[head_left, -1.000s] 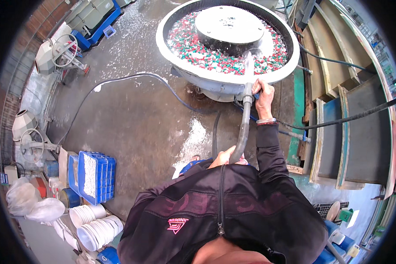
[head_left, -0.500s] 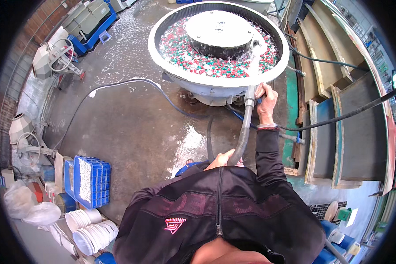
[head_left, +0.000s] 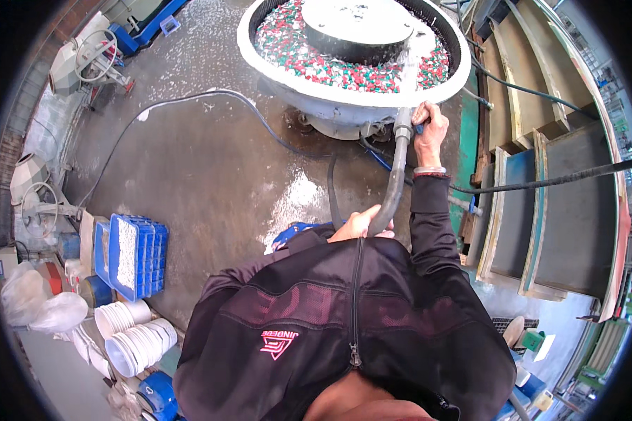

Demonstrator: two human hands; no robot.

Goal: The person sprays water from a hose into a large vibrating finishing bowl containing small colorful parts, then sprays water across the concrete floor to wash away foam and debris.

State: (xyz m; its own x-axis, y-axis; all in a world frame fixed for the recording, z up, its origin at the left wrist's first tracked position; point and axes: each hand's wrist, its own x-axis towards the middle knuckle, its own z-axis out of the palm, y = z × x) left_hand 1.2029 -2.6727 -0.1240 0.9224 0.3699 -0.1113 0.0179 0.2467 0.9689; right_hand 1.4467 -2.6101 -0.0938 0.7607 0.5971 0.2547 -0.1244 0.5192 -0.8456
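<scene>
Low against my body, my left hand (head_left: 358, 223) is wrapped round a thick grey hose (head_left: 398, 168). Farther forward, my right hand (head_left: 430, 130) is closed on the small blue valve handle (head_left: 419, 128) beside the hose's metal end fitting (head_left: 403, 125). From that end, a white stream of water (head_left: 409, 74) shoots over the pale rim of a large round tub (head_left: 288, 90). Red, green and white small pieces (head_left: 330, 72) fill the tub's ring-shaped channel around a raised centre with a white round lid (head_left: 358, 19). The fingertips of my left hand are partly hidden behind the hose.
Dark hoses (head_left: 221, 92) run across the wet floor (head_left: 189, 168). Shelf-like wooden partitions (head_left: 534, 175) stand at right, crossed by a black cable (head_left: 541, 184). At left are blue crates (head_left: 147, 256), stacked white buckets (head_left: 140, 347) and machines with handwheels (head_left: 95, 56).
The whole view has shifted, so the tub sits higher in the picture. Both hands keep their hold, and water still flows from the hose into the tub.
</scene>
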